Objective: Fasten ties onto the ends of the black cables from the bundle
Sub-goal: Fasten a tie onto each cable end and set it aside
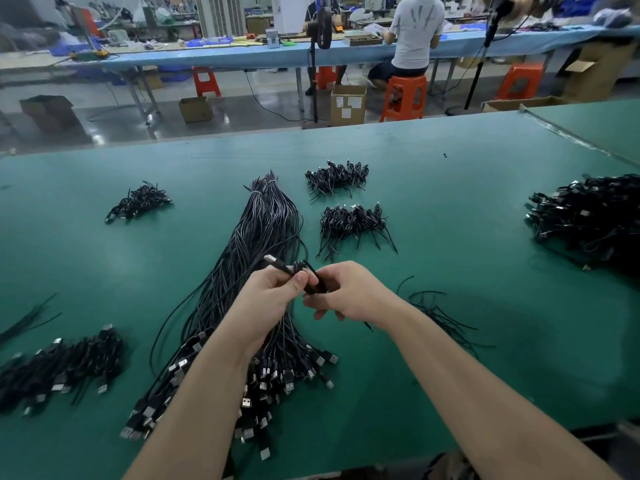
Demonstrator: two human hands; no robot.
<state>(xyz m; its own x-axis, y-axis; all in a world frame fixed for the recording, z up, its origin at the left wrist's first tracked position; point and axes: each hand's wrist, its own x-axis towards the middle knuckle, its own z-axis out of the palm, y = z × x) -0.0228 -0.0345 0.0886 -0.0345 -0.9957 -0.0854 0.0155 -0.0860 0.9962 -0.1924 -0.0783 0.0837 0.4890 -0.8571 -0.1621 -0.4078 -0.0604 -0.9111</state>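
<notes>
A long bundle of black cables lies lengthwise on the green table, its USB plugs fanned out toward me. Above its middle, both hands hold one coiled black cable. My left hand pinches the coil, and a silver plug sticks out past its fingers. My right hand grips the other side of the coil. Loose black ties lie on the table just right of my right wrist.
Small piles of coiled cables lie at the far left, the far middle and just below that. A big heap fills the right edge. More plugs lie at the near left. A seated person works at a far bench.
</notes>
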